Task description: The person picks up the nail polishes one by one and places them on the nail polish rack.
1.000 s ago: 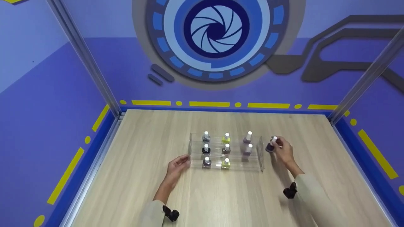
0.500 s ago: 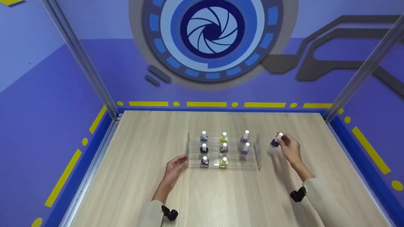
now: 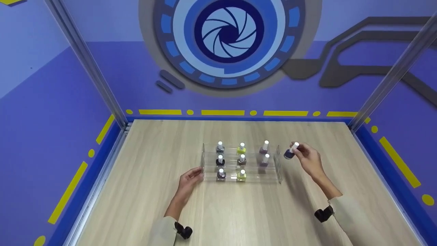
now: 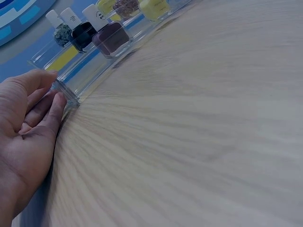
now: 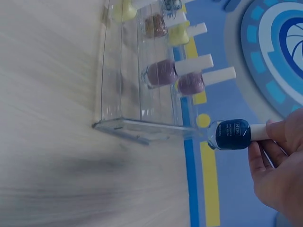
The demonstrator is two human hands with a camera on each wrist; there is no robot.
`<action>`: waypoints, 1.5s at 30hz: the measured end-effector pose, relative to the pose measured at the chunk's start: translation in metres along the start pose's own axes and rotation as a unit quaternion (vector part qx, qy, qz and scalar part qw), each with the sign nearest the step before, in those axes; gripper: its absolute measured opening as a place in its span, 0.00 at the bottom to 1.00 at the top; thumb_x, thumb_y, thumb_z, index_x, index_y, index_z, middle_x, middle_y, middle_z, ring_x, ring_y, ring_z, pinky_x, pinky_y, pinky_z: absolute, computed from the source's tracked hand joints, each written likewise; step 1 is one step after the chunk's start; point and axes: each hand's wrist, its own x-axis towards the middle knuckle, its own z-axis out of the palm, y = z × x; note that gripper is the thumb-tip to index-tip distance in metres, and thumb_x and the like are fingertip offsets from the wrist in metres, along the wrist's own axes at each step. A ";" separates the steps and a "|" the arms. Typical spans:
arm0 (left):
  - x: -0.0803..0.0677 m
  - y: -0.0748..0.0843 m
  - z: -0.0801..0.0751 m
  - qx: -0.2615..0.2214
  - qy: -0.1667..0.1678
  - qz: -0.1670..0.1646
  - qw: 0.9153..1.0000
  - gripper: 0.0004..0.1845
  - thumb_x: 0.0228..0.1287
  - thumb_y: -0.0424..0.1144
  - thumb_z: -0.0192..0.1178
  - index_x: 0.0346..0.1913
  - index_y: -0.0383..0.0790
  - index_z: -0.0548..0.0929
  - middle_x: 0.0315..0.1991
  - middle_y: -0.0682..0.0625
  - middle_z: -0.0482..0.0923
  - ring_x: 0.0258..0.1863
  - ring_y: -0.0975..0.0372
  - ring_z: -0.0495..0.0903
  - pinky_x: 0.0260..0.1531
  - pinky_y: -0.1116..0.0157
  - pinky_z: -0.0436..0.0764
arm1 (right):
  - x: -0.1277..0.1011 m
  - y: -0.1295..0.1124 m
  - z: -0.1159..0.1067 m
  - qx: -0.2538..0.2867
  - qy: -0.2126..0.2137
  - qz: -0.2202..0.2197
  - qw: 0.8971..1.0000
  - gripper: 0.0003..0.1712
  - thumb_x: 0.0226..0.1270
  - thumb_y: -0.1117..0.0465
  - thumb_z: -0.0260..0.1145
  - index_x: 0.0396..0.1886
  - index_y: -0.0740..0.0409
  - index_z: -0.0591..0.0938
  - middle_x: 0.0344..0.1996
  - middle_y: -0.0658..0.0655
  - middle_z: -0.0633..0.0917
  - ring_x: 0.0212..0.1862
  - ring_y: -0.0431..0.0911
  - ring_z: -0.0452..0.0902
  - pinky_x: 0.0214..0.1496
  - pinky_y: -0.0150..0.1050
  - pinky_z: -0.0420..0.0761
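My right hand (image 3: 310,160) pinches a nail polish bottle (image 3: 289,153) by its white cap, just off the right end of a clear stepped rack (image 3: 252,180). In the right wrist view, the dark blue bottle (image 5: 232,134) is tilted, its base toward the rack's side panel (image 5: 151,126). On the rack's three tiers stand several white-capped polish bottles, among them a yellow one (image 3: 241,176) and a mauve one (image 3: 265,162). My left hand (image 3: 187,182) rests its fingertips at the rack's left side panel (image 4: 66,90), fingers loosely bent.
The rack stands on a light wooden table (image 3: 164,143). At the right of its front tier is a gap beside the yellow bottle. A patterned blue wall (image 3: 112,78) rises behind the table, and metal posts (image 3: 392,82) mark the back corners.
The right hand has lifted the dark blue bottle off the table, first away to the right, then back left toward the rack. The left hand stays at the rack's end.
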 end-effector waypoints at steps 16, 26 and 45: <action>-0.001 0.000 0.001 -0.009 -0.005 -0.008 1.000 0.27 0.71 0.35 0.64 0.69 0.29 0.73 0.70 0.34 0.72 0.69 0.51 0.74 0.61 0.70 0.81 | -0.013 -0.012 0.020 0.010 -0.105 -0.027 0.994 0.14 0.70 0.71 0.67 0.53 0.70 0.84 0.49 0.70 0.88 0.45 0.28 0.82 0.48 0.19 0.80; -0.001 0.001 0.000 -0.013 -0.009 -0.005 1.000 0.25 0.72 0.33 0.62 0.68 0.29 0.74 0.69 0.34 0.73 0.68 0.51 0.75 0.59 0.71 0.81 | -0.016 -0.004 0.034 0.016 -0.193 -0.029 0.981 0.15 0.71 0.69 0.66 0.53 0.73 0.83 0.47 0.72 0.87 0.44 0.32 0.84 0.48 0.22 0.82; -0.001 0.001 0.002 -0.017 0.000 -0.012 1.000 0.25 0.72 0.33 0.62 0.68 0.29 0.74 0.70 0.33 0.72 0.70 0.48 0.74 0.59 0.72 0.81 | -0.029 0.032 0.050 0.013 -0.240 -0.048 0.970 0.12 0.68 0.72 0.67 0.49 0.73 0.84 0.48 0.74 0.86 0.48 0.43 0.87 0.51 0.25 0.84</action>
